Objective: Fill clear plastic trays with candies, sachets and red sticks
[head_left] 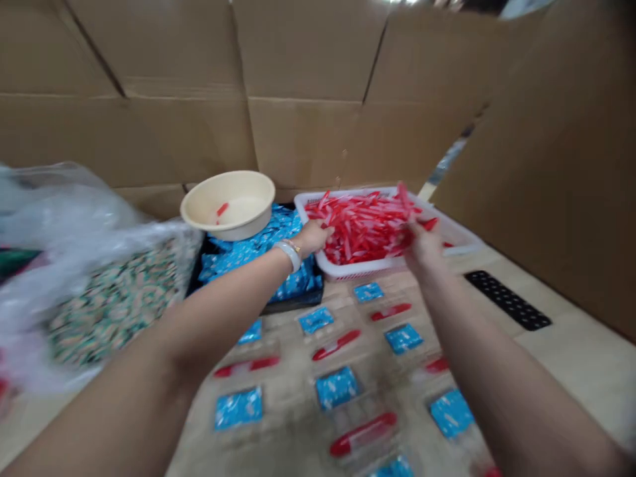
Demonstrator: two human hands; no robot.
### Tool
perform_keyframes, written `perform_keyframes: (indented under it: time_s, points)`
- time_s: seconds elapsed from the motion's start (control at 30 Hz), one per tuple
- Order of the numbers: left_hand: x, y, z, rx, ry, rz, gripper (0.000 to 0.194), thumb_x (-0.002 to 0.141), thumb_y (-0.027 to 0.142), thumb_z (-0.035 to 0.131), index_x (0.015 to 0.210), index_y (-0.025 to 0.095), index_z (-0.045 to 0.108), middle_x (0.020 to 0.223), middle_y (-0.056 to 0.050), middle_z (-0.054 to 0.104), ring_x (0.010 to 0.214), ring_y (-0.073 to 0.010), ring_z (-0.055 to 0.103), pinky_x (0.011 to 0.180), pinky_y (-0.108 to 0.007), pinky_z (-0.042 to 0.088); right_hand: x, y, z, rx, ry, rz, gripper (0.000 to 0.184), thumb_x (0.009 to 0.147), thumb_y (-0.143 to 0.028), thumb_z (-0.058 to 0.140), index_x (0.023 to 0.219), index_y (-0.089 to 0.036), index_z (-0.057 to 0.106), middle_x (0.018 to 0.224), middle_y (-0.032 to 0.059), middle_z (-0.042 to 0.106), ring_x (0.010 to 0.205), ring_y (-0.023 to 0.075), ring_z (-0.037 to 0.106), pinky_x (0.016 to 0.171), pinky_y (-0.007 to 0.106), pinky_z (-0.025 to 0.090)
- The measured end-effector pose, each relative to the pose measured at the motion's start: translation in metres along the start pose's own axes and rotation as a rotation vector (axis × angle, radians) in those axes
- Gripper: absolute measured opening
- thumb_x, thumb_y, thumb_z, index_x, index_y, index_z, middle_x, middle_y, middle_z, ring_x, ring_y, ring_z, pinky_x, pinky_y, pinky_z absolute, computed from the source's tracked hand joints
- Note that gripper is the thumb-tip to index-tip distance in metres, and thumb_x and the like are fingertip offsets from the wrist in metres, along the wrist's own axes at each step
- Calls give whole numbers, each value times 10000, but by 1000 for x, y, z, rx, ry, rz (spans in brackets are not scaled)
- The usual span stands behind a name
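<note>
Tan corrugated cardboard panels [149, 132] rise behind a pale flat surface [556, 371] laid with flat blue packets [338, 387]. A cream bowl [226, 205] tilts beside a white plastic basket [358, 268] heaped with slim red sachets [358, 228], which look light, soft and slippery, best gathered by the bunch. The right hand [422, 248] grips several narrowly; the left hand [311, 238], half-open, may hold none.

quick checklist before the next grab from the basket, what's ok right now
Right hand in the red pieces: ok, fingers among them.
Grip on any piece: cannot tell, blurred.
Left hand clear of the white plastic basket: cannot tell, it is right beside the rim.
Beige bowl level: not ok, tilted on the heaped blue packets.
Blue packets in rows: ok, lying apart.
</note>
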State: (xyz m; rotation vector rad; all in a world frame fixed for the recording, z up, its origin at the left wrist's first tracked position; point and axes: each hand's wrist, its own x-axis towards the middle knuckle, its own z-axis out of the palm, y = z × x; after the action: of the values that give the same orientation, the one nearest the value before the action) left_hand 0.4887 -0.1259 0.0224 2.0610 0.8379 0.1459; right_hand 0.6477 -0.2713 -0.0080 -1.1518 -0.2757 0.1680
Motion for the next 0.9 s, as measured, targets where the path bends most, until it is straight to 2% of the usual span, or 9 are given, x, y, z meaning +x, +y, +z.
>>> perform_keyframes:
  time_s: [0.07,0.13,0.17,0.23,0.33,0.47,0.6,0.77,0.9]
  points:
    - [-53,-37,-33,-15,-16,43,269,842,363,382,876,158,552,714,-11,568,589,-89,509,526,-203,409,-25,-26,-1,11,-50,-118,150,669,-169,590,676,-236,456,453,-96,397,343,65,370,322,180,293]
    - [-121,-81,-62,-37,-70,107,249,829,348,379,826,166,549,686,3,548,545,-80,471,482,-191,376,-54,-51,-1,16,-210,-167,116,692,-185,598,737,-266,530,548,-61,460,420,75,413,370,198,335]
    - [-157,-103,-72,-27,-90,72,212,814,323,394,832,176,546,691,7,549,549,-84,469,476,-190,373,-71,-61,-1,-9,-293,-176,108,700,-200,601,766,-275,558,582,-47,473,442,81,419,375,207,335]
    - [-225,-143,-75,-20,-137,24,183,803,303,395,833,190,535,761,-3,563,614,-103,488,494,-193,388,-110,-70,-1,-91,-452,-112,116,701,-247,604,812,-276,590,580,-32,468,437,91,407,354,219,318]
    - [-291,-185,-48,88,-81,38,167,807,269,385,829,199,535,799,-12,560,701,-127,504,614,-230,425,-175,-58,-2,-296,-640,122,219,672,-321,622,871,-232,597,501,-39,433,411,99,388,329,212,292]
    - [-311,-194,2,242,-9,195,194,824,199,361,870,199,549,906,-31,535,833,-144,502,764,-270,408,-245,-38,-22,-464,-773,339,306,710,-380,582,948,-190,565,478,-62,398,423,80,362,378,198,300]
    - [-310,-186,27,408,-45,295,325,825,126,350,1087,241,506,994,-31,537,911,-160,488,829,-301,390,-296,-51,-59,-622,-795,434,293,724,-398,567,931,-190,567,499,-69,371,442,72,345,411,194,295]
    - [-312,-192,35,457,43,372,315,821,134,381,1086,230,522,980,-43,555,920,-183,476,849,-331,388,-348,-66,-94,-818,-810,464,284,711,-428,561,887,-208,597,556,-47,422,474,89,378,436,206,324]
    - [-299,-200,15,349,167,359,224,803,130,409,949,179,572,949,-59,567,910,-179,490,824,-320,402,-373,-55,-101,-893,-825,393,279,742,-445,507,888,-227,601,666,-7,524,643,154,515,590,261,427]
